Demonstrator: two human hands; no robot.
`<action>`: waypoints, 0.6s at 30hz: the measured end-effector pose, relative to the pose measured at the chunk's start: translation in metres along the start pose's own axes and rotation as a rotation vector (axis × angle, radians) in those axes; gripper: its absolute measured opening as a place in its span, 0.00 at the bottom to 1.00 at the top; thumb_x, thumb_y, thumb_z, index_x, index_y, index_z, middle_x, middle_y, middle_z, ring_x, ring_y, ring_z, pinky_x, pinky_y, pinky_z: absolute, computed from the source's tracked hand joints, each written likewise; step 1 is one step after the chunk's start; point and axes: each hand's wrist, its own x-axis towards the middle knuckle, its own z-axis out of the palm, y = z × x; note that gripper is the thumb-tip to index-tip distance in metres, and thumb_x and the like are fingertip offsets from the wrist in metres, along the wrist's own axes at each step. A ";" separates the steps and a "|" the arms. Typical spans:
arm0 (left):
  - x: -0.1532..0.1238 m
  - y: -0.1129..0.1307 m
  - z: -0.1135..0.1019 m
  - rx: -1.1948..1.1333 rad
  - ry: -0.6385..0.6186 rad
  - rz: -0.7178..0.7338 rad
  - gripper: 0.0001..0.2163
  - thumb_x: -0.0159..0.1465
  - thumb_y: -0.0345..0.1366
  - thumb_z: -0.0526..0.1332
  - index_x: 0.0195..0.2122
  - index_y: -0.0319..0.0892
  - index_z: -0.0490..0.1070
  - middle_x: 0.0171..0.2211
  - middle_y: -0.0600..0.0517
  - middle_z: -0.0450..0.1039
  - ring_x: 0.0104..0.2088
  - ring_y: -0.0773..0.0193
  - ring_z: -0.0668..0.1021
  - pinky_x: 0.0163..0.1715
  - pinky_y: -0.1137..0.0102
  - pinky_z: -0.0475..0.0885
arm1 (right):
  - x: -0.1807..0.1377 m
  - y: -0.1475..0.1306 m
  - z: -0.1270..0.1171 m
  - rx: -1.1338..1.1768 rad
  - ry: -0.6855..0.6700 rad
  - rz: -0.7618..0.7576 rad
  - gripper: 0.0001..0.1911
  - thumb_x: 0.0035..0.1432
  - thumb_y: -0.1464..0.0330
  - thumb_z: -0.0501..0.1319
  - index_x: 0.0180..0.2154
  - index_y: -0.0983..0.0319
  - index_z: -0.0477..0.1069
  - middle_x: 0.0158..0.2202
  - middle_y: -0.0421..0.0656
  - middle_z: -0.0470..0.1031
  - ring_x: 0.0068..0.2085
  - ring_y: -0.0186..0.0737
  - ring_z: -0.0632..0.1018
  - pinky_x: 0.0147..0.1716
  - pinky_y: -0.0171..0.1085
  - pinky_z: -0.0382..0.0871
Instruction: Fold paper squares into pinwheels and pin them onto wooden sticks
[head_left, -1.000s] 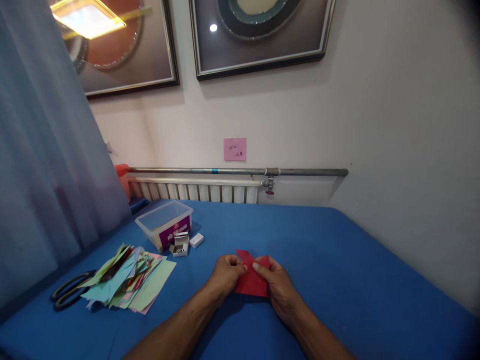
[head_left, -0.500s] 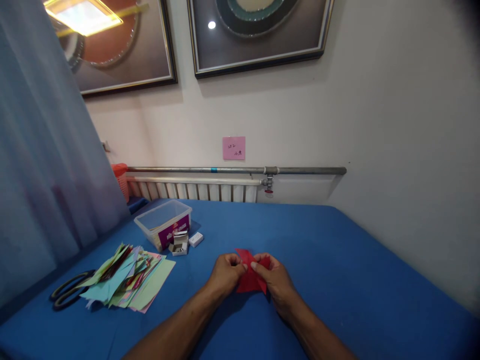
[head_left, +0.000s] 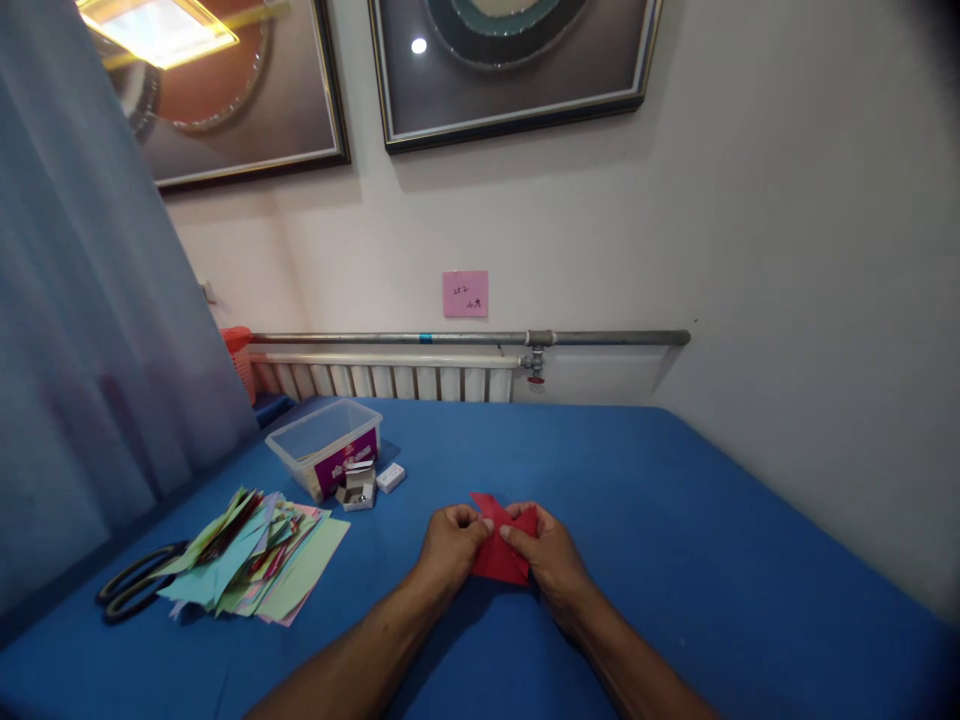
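A piece of red paper (head_left: 501, 562) with cuts and folded points is held just above the blue table (head_left: 600, 470). My left hand (head_left: 451, 545) pinches its left side between thumb and fingers. On the right side, my right hand (head_left: 551, 555) grips the paper with the thumb on top and the fingers behind. One pointed corner sticks up between the two hands, and another bends over near the right fingers. The fingertips behind the paper are hidden.
To the left lies a pile of coloured paper (head_left: 255, 560) over part of a pair of scissors (head_left: 135, 585). Behind it stand a clear plastic box (head_left: 322, 440), a small open carton (head_left: 358, 487) and a small white box (head_left: 391, 477). A curtain (head_left: 112, 300) hangs at far left.
The red paper has flattened and turned a little, so more of its lower face shows. Both hands keep hold of it in nearly the same place. The view has shifted slightly.
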 end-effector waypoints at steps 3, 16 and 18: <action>-0.001 -0.002 0.001 -0.041 0.008 0.012 0.14 0.48 0.40 0.72 0.21 0.41 0.68 0.17 0.57 0.66 0.17 0.72 0.64 0.21 0.74 0.57 | 0.001 0.002 0.000 -0.045 0.015 -0.015 0.14 0.43 0.66 0.69 0.34 0.57 0.69 0.25 0.37 0.76 0.25 0.37 0.75 0.27 0.36 0.68; -0.004 0.007 -0.002 -0.024 -0.069 -0.075 0.14 0.44 0.35 0.74 0.21 0.40 0.68 0.16 0.57 0.67 0.17 0.73 0.65 0.20 0.74 0.57 | 0.003 0.002 -0.003 -0.237 0.056 -0.100 0.11 0.44 0.68 0.68 0.33 0.56 0.72 0.24 0.37 0.76 0.24 0.38 0.73 0.24 0.37 0.64; -0.004 0.007 -0.002 -0.057 -0.079 -0.085 0.14 0.43 0.34 0.75 0.21 0.41 0.68 0.16 0.57 0.67 0.17 0.73 0.66 0.20 0.74 0.58 | 0.001 0.000 -0.002 -0.244 0.048 -0.119 0.10 0.45 0.69 0.67 0.34 0.56 0.72 0.24 0.37 0.75 0.23 0.38 0.72 0.24 0.36 0.64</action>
